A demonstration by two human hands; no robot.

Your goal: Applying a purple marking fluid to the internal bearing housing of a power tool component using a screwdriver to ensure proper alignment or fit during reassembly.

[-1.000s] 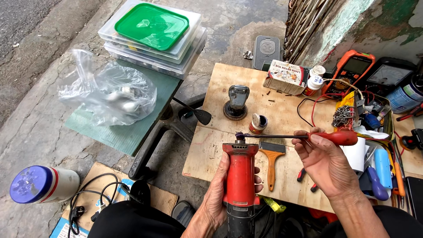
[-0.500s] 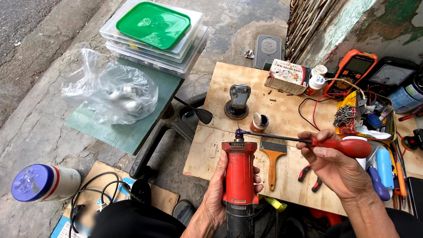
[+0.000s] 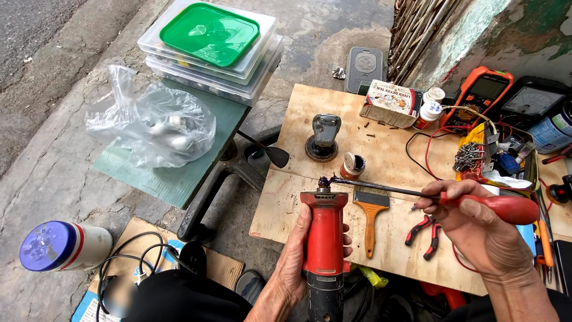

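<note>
The red cylindrical power-tool body (image 3: 325, 235) stands upright at the near edge of the bare plywood board (image 3: 333, 128), gripped around its middle by the left hand (image 3: 293, 271). The right hand (image 3: 476, 229), at three o'clock, is closed on the red-handled screwdriver (image 3: 506, 207) — its dark shaft runs toward nine o'clock and its tip meets the tool's top. Just past the tool at one o'clock lies an orange-handled paintbrush (image 3: 370, 217), with red pliers (image 3: 424, 232) beyond. Open board remains toward twelve o'clock, before the grey gear housing (image 3: 325, 134) — the right edge is crowded with wires.
</note>
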